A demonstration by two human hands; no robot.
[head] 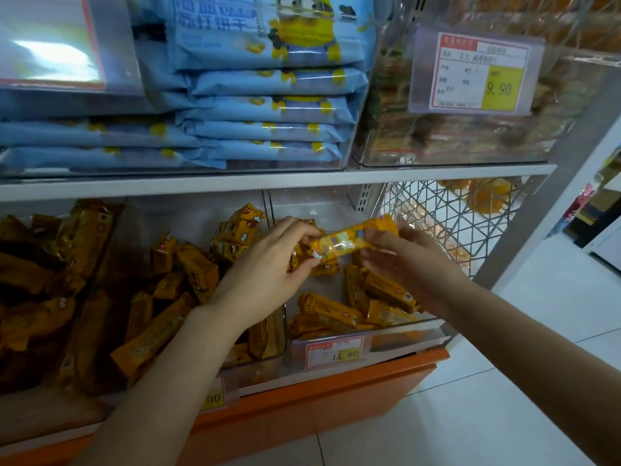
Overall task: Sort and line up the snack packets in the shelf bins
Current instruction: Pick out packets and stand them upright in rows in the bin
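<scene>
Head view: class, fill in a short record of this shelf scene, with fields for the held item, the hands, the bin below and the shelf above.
held item: one yellow packet, lying crosswise, right end slightly higher
hands: left hand pinches its left end; right hand holds its right end
bin below: clear bin holding orange packets at mixed angles
shelf above: stacked blue packets; price tag reading 9.90

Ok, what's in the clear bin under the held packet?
Yellow snack packets lie jumbled in the clear bin. The left hand, right hand and held packet hide its back part.
</scene>
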